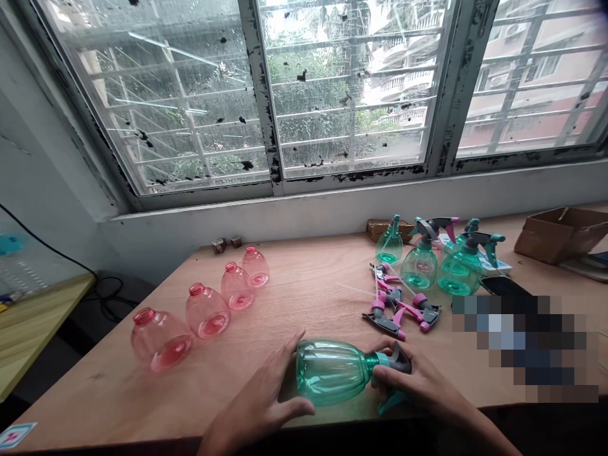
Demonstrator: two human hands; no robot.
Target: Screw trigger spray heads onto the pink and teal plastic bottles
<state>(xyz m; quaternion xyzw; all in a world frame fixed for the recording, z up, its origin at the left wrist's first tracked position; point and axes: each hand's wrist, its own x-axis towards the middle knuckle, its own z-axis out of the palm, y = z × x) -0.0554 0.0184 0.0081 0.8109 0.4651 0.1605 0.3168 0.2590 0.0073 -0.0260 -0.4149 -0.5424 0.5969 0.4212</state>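
A clear green spray bottle (332,370) lies on its side above the table's front edge, its base pointing left. My right hand (411,373) is closed around its neck and grey-and-teal spray head (398,360). My left hand (266,392) is open at the base end, thumb and fingers apart; whether it touches the plastic I cannot tell. Beyond my right hand lie several loose pink-and-grey spray heads (384,320) with thin tubes. To the left, several pink bottles without heads, the nearest pink bottle (161,339) among them, stand in a slanting row.
Several green spray bottles (460,272) with heads stand at the back right. A cardboard box (546,237) is farther right, near a pixelated patch. Two small brown blocks (218,246) sit by the wall under the window. A cable (52,247) hangs at left.
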